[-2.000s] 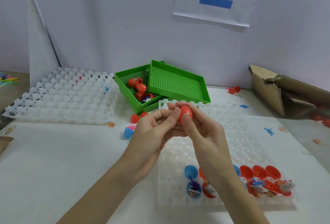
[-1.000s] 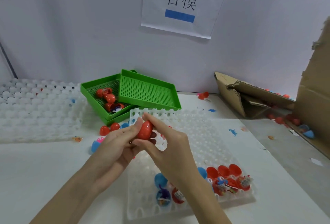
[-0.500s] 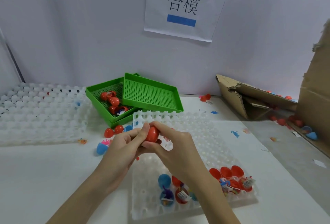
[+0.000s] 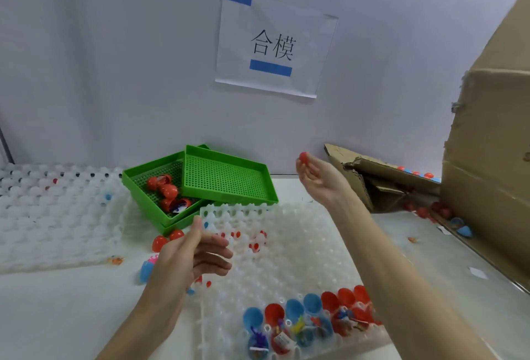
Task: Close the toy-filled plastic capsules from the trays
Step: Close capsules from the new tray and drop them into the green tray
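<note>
My right hand (image 4: 321, 179) is stretched out to the right, palm up, towards the cardboard boxes. It holds a closed red capsule (image 4: 303, 158) at its curled fingertips. My left hand (image 4: 195, 253) hovers over the left edge of the white dimpled tray (image 4: 289, 242), fingers relaxed and holding nothing. Along the tray's front edge sit several open red and blue capsule halves with toys inside (image 4: 309, 322).
Two stacked green trays (image 4: 229, 179) stand behind the white tray, the lower one holding red capsules (image 4: 167, 190). A second white tray (image 4: 57, 216) lies at the left. Loose capsules (image 4: 160, 242) lie between the trays. A tall cardboard box (image 4: 487, 164) and a flattened carton (image 4: 372, 181) stand at the right.
Both hands were pressing the red capsule together over the tray. They have parted: my right hand carried the capsule up and right, and my left hand let go and stayed low.
</note>
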